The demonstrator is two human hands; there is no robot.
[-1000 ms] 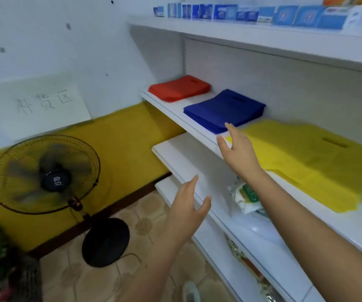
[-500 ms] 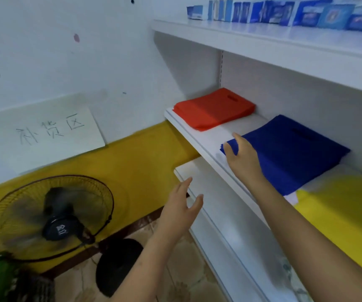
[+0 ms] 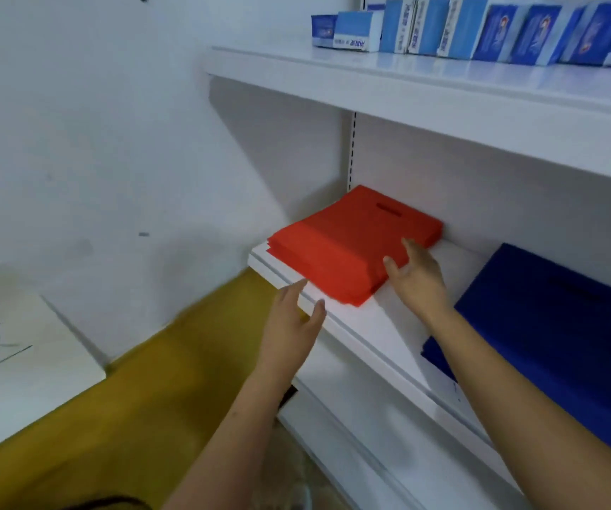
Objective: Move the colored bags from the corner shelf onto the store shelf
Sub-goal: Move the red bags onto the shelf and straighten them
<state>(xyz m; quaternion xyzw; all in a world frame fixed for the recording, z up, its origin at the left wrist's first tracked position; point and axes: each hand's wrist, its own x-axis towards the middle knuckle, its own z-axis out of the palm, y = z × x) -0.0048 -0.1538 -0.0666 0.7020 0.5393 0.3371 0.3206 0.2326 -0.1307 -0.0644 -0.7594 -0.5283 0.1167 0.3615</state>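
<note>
Fingers of the right hand (image 3: 417, 277) lie straight against the red bag stack (image 3: 352, 244) (gripping nothing), while the left hand (image 3: 291, 327) hovers open beside the shelf edge (image 3: 363, 347).

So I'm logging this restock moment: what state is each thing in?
Red bags: flat stack on the shelf, near corner overhanging its front edge.
Blue bags: lying flat, untouched.
Right hand: open, fingers against the red stack's side.
Left hand: open, just short of the stack.
Blue boxes: upright on the top shelf.
</note>
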